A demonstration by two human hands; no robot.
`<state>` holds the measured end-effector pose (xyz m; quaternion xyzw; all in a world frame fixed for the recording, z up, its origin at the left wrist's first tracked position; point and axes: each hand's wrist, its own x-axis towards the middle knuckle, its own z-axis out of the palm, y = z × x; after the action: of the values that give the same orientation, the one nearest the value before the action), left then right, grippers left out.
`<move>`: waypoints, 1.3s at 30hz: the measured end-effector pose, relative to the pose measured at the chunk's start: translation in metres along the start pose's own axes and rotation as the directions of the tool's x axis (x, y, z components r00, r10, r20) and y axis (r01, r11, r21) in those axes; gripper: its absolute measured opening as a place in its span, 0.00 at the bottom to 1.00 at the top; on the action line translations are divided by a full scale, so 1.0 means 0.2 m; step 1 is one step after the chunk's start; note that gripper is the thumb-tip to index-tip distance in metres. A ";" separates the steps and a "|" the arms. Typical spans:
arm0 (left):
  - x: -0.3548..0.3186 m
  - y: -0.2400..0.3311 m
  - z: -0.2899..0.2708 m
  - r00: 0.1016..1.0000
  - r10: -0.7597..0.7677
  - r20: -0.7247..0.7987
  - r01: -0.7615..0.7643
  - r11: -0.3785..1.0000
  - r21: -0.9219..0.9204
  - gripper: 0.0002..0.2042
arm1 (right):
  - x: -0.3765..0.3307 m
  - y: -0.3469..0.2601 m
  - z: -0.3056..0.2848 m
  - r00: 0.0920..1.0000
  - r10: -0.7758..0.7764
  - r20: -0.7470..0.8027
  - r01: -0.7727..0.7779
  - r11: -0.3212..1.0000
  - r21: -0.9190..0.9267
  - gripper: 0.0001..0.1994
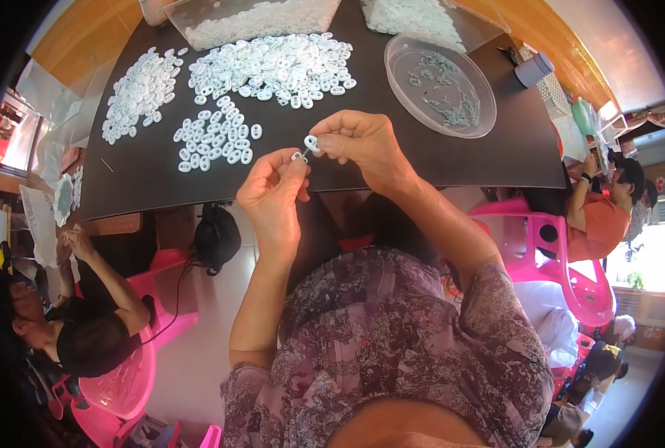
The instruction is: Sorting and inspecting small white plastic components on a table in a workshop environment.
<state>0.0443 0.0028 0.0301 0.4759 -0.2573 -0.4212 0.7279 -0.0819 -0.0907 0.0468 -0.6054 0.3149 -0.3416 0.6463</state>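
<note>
Over the table's near edge, my left hand (276, 187) pinches a small white two-holed oval piece (299, 157) between thumb and fingertips. Close beside it, my right hand (366, 145) grips another white oval piece (311, 142) of the same kind. A thin grey bit shows between the two pieces; whether it joins them I cannot tell. Beyond my hands lies a small group of white oval pieces (214, 138), with a large heap (273, 69) behind it and another heap (144, 93) to the left.
A round clear tray (489, 112) with small grey-green parts stands at the right. Clear bins (179, 22) of white pieces line the far side of the dark table (332, 112). A grey cup (534, 69) sits far right. People sit on pink chairs (119, 373) at both sides.
</note>
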 end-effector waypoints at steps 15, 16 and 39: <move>-0.01 0.00 0.00 0.999 0.010 -0.038 -0.009 1.000 0.019 0.05 | 0.00 0.02 0.01 0.997 0.080 0.023 -0.081 0.994 0.075 0.08; -0.02 0.00 0.00 0.999 0.011 -0.042 -0.010 1.000 0.021 0.05 | 0.00 0.02 0.01 0.997 0.079 0.025 -0.080 0.993 0.083 0.08; -0.02 -0.02 0.01 0.998 0.054 -0.036 -0.051 0.996 0.073 0.04 | -0.05 0.02 0.08 0.994 -0.102 -0.033 0.093 0.973 -0.211 0.06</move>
<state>0.0400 0.0048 0.0271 0.5029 -0.2709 -0.3834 0.7258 -0.0741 -0.0739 0.0440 -0.6771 0.3332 -0.3511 0.5542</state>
